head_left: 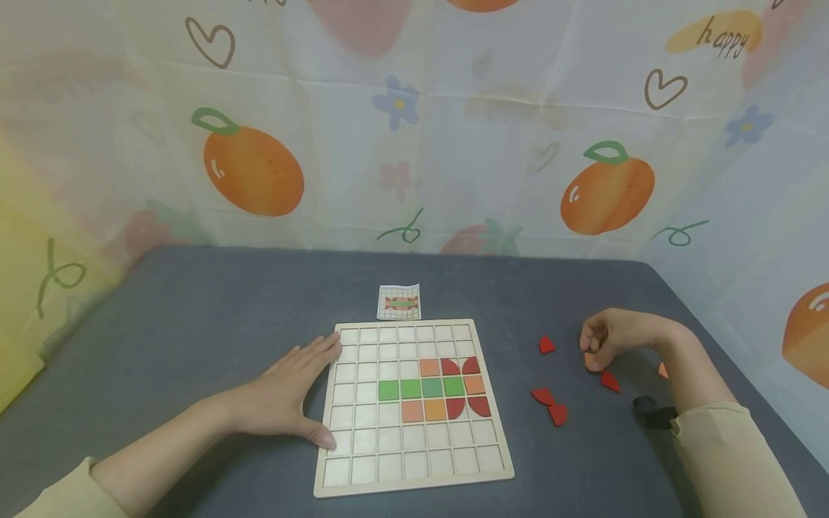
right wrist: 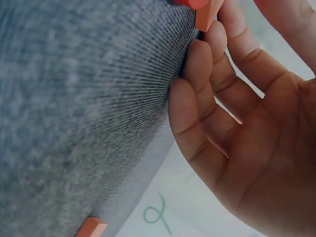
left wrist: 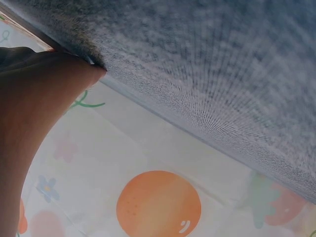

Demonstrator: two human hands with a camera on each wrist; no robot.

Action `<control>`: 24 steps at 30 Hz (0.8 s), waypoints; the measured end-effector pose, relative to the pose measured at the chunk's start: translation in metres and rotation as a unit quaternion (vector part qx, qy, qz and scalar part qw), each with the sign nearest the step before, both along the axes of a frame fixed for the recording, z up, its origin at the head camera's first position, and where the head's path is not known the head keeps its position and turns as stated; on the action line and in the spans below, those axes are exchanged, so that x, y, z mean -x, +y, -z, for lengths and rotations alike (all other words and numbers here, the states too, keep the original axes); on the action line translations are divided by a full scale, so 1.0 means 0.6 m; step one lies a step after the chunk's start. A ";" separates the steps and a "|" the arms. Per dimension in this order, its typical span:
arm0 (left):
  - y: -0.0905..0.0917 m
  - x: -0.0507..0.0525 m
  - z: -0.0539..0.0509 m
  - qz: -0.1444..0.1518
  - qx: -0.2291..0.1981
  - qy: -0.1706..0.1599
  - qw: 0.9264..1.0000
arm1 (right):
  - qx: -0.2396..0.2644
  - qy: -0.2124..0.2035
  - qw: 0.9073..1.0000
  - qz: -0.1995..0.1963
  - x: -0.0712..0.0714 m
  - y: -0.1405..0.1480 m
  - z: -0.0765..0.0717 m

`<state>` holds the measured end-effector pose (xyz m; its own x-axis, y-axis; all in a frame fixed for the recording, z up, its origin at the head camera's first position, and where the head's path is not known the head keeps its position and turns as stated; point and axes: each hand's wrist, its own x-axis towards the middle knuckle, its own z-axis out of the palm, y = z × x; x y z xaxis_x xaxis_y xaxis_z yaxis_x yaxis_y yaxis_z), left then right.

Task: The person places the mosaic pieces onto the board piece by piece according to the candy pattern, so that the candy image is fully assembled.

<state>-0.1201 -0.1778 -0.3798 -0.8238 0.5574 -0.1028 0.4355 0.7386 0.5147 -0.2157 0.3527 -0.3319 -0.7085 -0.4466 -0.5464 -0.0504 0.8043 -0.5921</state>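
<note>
A square cream grid board (head_left: pixel 365 441) lies on the table, with green, orange and pinkish square tiles and dark red curved pieces in some cells. My left hand (head_left: pixel 285 392) rests at its left edge, fingers extended and thumb apart, touching the rim. To the right of the board, my right hand (head_left: pixel 618 338) pinches an orange tile (head_left: pixel 591 362) at the tabletop. In the right wrist view the orange tile (right wrist: pixel 206 19) shows at the fingertips, beside a red piece (right wrist: pixel 191 2). The thumb's contact is partly out of frame there.
Several loose red pieces (head_left: pixel 558 414) lie between board and right hand. Another orange tile (head_left: pixel 663 370) sits partly behind the right forearm. A small printed pattern card (head_left: pixel 399 303) lies beyond the board. Fruit-print cloth (head_left: pixel 414 173) hangs behind the dark table (head_left: pixel 259 309).
</note>
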 end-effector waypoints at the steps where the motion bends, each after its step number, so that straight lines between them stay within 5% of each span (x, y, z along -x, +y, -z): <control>1: 0.000 0.000 0.000 0.000 0.000 0.000 1.000 | -0.004 0.003 1.000 0.000 0.000 -0.001 0.000; 16: -0.002 -0.001 0.003 0.001 -0.004 0.003 1.000 | -0.035 0.032 0.999 0.010 0.003 -0.020 0.000; 24: -0.002 0.000 0.003 0.003 -0.005 0.006 1.000 | -0.045 0.112 0.992 0.029 0.000 -0.014 0.006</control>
